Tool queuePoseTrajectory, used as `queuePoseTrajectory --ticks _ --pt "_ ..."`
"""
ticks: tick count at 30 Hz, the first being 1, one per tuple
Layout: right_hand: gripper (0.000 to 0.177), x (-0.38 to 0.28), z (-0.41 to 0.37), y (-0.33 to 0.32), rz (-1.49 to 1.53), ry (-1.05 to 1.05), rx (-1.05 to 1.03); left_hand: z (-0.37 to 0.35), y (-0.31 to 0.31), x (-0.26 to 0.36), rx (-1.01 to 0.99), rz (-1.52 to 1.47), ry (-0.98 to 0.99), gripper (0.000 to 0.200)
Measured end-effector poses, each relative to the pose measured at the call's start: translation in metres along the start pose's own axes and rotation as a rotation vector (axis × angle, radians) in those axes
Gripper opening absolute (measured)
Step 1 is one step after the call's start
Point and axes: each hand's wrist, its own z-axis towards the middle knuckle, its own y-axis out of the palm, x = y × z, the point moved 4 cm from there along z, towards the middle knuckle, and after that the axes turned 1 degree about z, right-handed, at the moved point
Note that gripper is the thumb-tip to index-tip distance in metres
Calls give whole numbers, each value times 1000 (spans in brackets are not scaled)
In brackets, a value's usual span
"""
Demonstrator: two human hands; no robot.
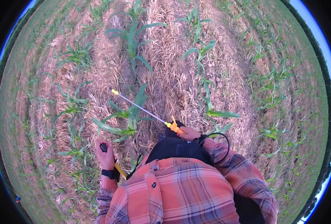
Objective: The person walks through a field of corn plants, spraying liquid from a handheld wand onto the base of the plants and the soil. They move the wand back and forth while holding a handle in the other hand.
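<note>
My right hand (189, 133) is closed round the orange handle of a sprayer wand (143, 108). The thin wand reaches forward and left over the maize plants, ending in a yellow nozzle (114, 92) with a dark tip. A black hose (228, 143) loops beside my right wrist. At lower left, my left hand (105, 156) is wrapped round the black grip of a pump lever (120, 171); its yellow shaft runs back towards my side. Directly ahead of the left hand stands a maize plant (130, 130), its leaves below the wand.
Rows of young maize (202, 56) run ahead, with more rows on both sides. Dry straw (169, 74) covers the soil between them. My dark shoe (173, 130) shows under the wand handle. Far off at the lower left edge is a small figure (18, 200), too small to make out.
</note>
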Motion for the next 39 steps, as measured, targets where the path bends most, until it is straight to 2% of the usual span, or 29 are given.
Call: queuePoseTrajectory --ticks 5,7,8,9,11,12,13,15,16,17,19,21,22,23,25,26,27,33,35,36,37,39 --pt "26 3 27 -25 60 58 -21 18 5 10 69 -60 -17 15" --pt "31 19 38 -41 195 147 86 30 5 15 103 -33 17 15" --pt "24 28 38 -49 254 162 159 36 7 17 98 -19 26 15" --pt "24 35 40 -58 258 159 159 44 13 20 98 -15 29 15" --pt "21 56 44 -84 244 238 332 63 30 28 66 8 34 15" --pt "20 49 37 -99 319 368 352 72 40 31 54 16 15 15" --pt "20 59 41 -108 329 367 357 83 49 35 46 21 21 15" --pt "20 98 49 -126 269 393 468 105 69 42 -9 47 71 14" --pt "20 150 56 -125 345 345 660 112 84 56 -30 65 54 14" --pt "18 143 49 -140 204 402 713 122 94 60 -43 67 60 14" --pt "18 150 45 -157 403 481 781 141 114 66 -74 75 61 13" --pt "26 153 33 -172 511 565 775 157 134 74 -91 80 92 13" --pt "25 149 31 -181 541 506 848 164 142 78 -105 88 89 13" --pt "25 149 27 -188 538 627 874 170 148 81 -115 96 87 13" --pt "24 148 26 -202 638 518 944 182 155 82 -109 100 104 13" --pt "24 151 25 -207 621 563 1000 186 155 79 -110 109 113 12" --pt "25 144 23 -215 554 642 1008 191 156 77 -114 117 119 12" --pt "24 146 45 -228 619 674 1066 229 176 61 -101 196 31 13" --pt "24 171 65 -220 669 559 1093 247 178 55 -137 160 11 13" --pt "26 163 70 -221 600 640 1055 258 180 58 -138 193 77 13" --pt "26 153 80 -226 597 636 1064 270 181 63 -136 219 148 14" --pt "14 130 101 -229 459 618 904 282 180 74 -134 135 82 14"
